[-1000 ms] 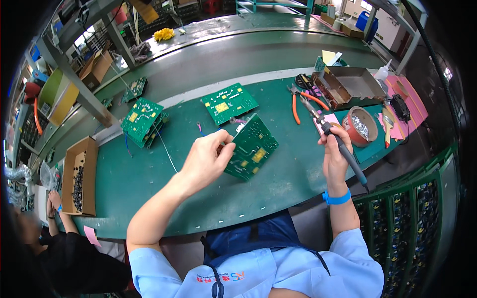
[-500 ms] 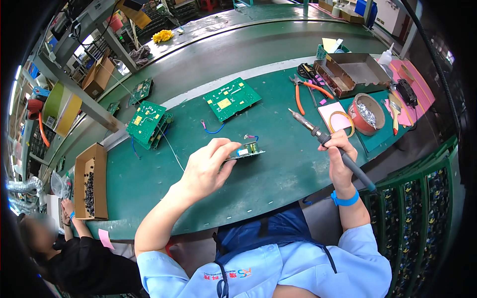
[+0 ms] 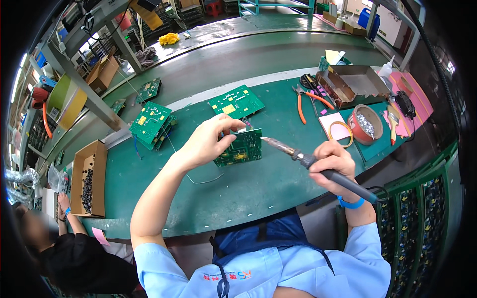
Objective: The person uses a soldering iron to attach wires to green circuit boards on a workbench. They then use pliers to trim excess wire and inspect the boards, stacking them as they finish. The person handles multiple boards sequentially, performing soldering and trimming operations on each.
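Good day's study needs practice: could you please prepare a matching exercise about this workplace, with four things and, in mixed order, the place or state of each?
Things:
1. Slim, dark-handled soldering iron
2. Metal pliers with orange handles
3. Round reddish pot
4. Long, low brown cardboard box

Places or states:
A. Contains shiny silvery material
B. At the left end of the green table, with small black parts inside
C. In the person's right hand
D. Lying with handles spread apart

Right pairs: 1-C, 2-D, 3-A, 4-B.
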The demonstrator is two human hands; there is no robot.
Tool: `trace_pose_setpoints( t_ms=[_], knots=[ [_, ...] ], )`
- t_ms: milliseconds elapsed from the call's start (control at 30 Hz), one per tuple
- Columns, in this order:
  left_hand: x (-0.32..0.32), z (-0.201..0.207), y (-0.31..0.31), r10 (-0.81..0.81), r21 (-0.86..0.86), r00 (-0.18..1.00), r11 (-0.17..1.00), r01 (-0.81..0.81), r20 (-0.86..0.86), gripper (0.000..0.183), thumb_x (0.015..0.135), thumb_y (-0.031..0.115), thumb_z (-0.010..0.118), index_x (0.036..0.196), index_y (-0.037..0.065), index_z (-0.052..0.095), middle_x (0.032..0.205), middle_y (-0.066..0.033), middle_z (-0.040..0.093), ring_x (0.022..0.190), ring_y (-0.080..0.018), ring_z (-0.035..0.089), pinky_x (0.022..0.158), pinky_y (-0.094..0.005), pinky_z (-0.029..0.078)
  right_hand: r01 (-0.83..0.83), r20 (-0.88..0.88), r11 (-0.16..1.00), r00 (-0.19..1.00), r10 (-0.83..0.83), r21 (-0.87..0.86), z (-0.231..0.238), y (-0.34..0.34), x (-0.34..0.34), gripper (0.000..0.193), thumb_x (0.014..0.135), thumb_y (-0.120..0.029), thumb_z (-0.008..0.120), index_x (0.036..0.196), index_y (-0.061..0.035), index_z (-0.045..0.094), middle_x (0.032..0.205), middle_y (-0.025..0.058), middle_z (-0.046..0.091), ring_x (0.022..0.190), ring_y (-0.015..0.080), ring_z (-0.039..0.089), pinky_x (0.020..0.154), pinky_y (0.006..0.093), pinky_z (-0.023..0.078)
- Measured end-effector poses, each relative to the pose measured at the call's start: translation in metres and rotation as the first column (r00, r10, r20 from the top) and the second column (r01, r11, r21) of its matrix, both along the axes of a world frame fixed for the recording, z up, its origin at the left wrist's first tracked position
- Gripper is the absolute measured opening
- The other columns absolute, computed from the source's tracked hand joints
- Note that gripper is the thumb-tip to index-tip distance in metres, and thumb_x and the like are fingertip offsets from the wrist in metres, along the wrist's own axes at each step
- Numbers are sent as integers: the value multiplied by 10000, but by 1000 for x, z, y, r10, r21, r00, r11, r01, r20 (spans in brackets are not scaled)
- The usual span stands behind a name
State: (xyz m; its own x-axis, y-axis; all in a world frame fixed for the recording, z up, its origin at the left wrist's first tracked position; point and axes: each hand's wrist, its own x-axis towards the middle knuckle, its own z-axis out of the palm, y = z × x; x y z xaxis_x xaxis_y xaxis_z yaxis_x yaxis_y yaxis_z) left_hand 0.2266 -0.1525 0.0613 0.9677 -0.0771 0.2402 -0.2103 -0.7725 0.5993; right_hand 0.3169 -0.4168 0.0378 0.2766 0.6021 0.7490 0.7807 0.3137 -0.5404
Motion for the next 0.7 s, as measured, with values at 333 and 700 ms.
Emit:
trace_pose_setpoints(
  t_ms=[333, 700],
  knots=[
    [2, 0, 4, -18, -34, 999, 999, 17, -29, 266, 723, 22, 512, 984, 59, 553, 827, -49, 510, 724, -134, 498, 638, -255, 406, -25, 114, 998, 993, 30, -50, -7, 29, 3, 235, 563, -7, 679, 767, -106, 615, 698, 35, 445, 616, 155, 472, 511, 246, 396],
    [1, 2, 1, -13, -14, 999, 1000, 13, -30, 269, 716, 18, 507, 977, 58, 554, 828, -51, 507, 722, -139, 490, 631, -250, 401, -2, 123, 998, 992, 10, -59, -8, 33, 4, 220, 569, -16, 675, 760, -105, 610, 706, 40, 441, 604, 159, 475, 500, 251, 403]
  ],
)
